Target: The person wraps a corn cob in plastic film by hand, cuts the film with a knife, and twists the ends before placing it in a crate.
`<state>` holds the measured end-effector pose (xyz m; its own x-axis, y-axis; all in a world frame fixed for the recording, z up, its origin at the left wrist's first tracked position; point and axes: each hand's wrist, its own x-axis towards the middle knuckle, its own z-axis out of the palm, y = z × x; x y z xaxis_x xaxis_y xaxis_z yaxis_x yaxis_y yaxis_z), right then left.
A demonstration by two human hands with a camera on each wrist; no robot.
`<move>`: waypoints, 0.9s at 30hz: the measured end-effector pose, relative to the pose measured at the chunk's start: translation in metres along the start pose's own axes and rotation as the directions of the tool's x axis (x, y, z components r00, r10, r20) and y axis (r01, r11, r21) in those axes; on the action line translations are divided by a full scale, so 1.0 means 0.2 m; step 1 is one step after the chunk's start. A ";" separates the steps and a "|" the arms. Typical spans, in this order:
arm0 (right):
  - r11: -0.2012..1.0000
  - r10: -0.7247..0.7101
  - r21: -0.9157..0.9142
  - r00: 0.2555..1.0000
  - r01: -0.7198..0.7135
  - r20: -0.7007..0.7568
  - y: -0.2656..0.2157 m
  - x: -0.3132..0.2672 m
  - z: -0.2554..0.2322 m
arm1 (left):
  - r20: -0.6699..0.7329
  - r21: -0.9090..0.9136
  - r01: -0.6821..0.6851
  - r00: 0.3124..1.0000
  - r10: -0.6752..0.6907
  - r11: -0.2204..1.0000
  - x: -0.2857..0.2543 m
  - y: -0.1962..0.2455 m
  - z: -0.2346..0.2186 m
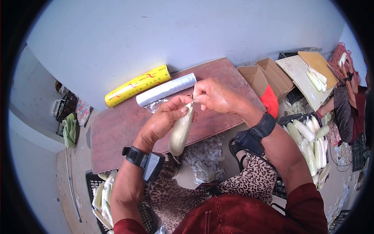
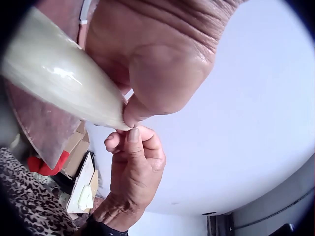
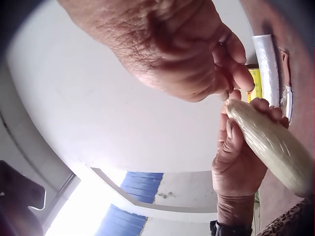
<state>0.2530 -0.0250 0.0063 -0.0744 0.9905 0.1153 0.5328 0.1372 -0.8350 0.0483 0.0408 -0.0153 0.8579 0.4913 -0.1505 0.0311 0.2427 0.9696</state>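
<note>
A pale green, elongated vegetable (image 1: 180, 134) in clear film hangs tilted above the table's front edge, its narrow tip uppermost. The left hand (image 1: 165, 117) grips it near that tip, thumb on the near side; in the right wrist view the left hand's fingers (image 3: 241, 162) wrap around the vegetable (image 3: 275, 147). At the tip the right hand (image 1: 218, 95) pinches between thumb and fingertips, and the left wrist view shows the right hand (image 2: 133, 172) touching the end of the vegetable (image 2: 64, 73). Whether it holds film or the stem there is too small to tell.
On the reddish table (image 1: 124, 132) lie a yellow printed roll (image 1: 136, 85) and a clear film roll (image 1: 167, 89); a knife (image 3: 288, 78) is beside them. Crates of pale vegetables (image 1: 307, 140) stand at both sides. Cardboard boxes (image 1: 269, 78) and another person (image 1: 350, 97) are at right.
</note>
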 end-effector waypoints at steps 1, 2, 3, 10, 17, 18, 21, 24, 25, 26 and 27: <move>1.000 -0.017 -0.004 1.000 0.017 -0.004 0.01 0.00 0.00 | 0.028 -0.033 0.011 1.000 -0.010 0.999 0.00 -0.01 -0.01; 0.999 -0.033 -0.008 0.999 0.033 -0.007 0.01 0.00 0.01 | 0.047 -0.049 0.018 0.999 -0.015 0.999 0.01 -0.02 -0.02; 0.997 -0.073 -0.025 0.997 0.074 0.004 0.01 0.00 0.01 | 0.065 -0.064 0.025 0.998 -0.021 0.998 0.01 -0.03 -0.03; 0.960 -0.246 -0.146 0.969 0.238 -0.038 0.02 0.00 0.02 | -0.010 0.052 0.037 0.999 -0.037 0.998 0.02 -0.04 0.02; 0.949 -0.290 -0.136 0.957 0.284 -0.029 0.03 0.01 0.04 | -0.084 0.128 -0.013 0.996 0.024 0.992 0.01 -0.02 0.05; 0.930 -0.345 -0.150 0.937 0.335 -0.044 0.04 0.02 0.04 | -0.087 0.135 -0.011 0.996 0.023 0.991 0.01 -0.02 0.06; 0.907 -0.407 -0.165 0.908 0.389 -0.098 0.06 0.03 0.05 | -0.112 0.087 -0.011 0.994 0.021 0.996 0.00 -0.01 0.05; 0.967 -0.253 -0.070 0.956 0.245 -0.146 0.07 0.03 0.02 | -0.180 -0.059 -0.059 0.982 0.047 0.997 0.00 -0.01 0.02; 0.981 -0.194 -0.011 0.971 0.194 -0.139 0.11 0.04 0.01 | -0.209 -0.117 -0.084 0.976 0.058 0.990 0.00 -0.01 0.01; 0.989 -0.133 0.049 0.983 0.140 -0.128 0.14 0.05 0.00 | -0.239 -0.159 -0.123 0.968 0.082 0.980 -0.01 0.00 0.00; 0.994 -0.056 0.088 0.998 0.058 -0.027 0.11 0.04 0.00 | -0.256 -0.215 -0.167 0.960 0.110 0.962 -0.02 0.01 -0.02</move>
<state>0.2643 -0.0138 -0.0109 -0.0815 0.9810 0.1760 0.4517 0.1938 -0.8709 0.0437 0.0430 -0.0137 0.6961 0.7126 -0.0878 -0.2238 0.3315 0.9165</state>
